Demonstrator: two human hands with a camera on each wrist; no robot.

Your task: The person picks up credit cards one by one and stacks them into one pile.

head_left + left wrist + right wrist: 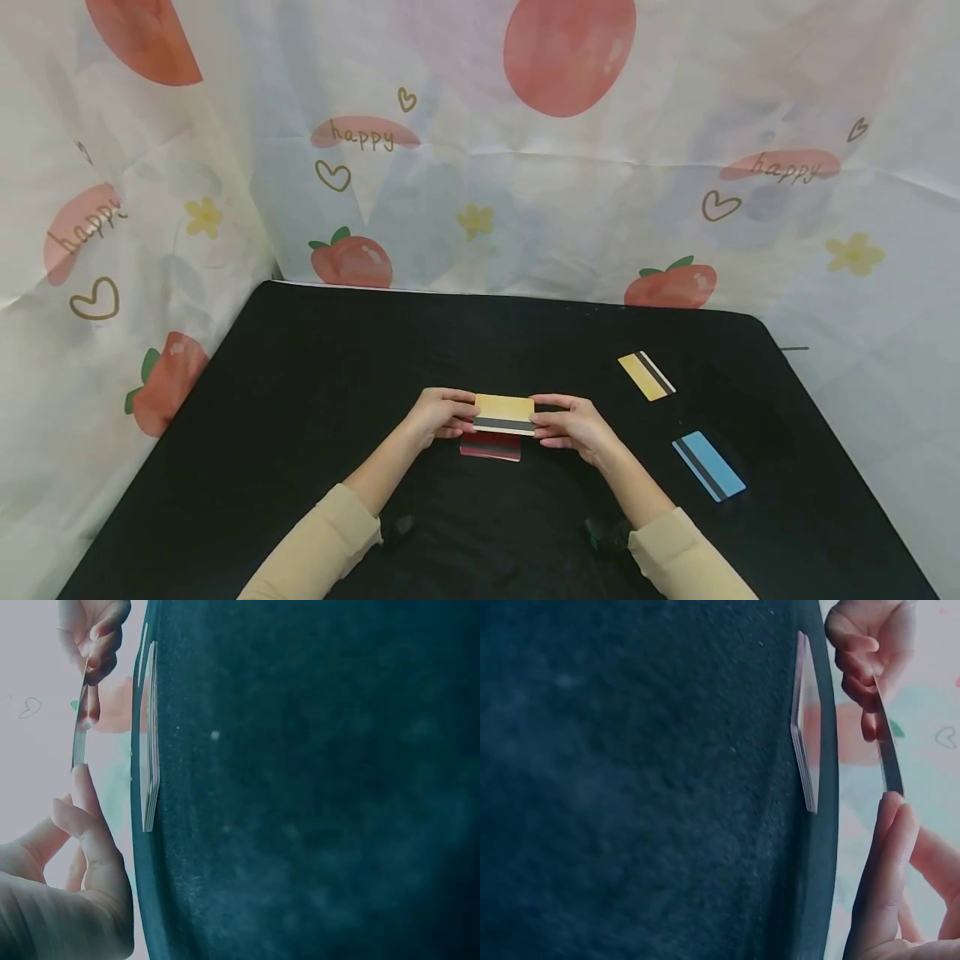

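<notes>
A yellow card [505,407] with a dark stripe is held level between both hands in the head view. My left hand [444,414] pinches its left end, and my right hand [573,427] pinches the right end. Below it on the black table lies a red card [491,447], partly covered from above by the yellow one. From the side, the left wrist view shows a small stack of cards [151,742] under the raised card [79,739]. In the right wrist view the same stack [807,727] lies apart from the held card [889,754].
To the right on the black table [300,375] lie another yellow striped card [647,376] and, nearer, a blue striped card [709,466]. A printed cloth [525,192] with fruit and hearts hangs behind the table and along its left side.
</notes>
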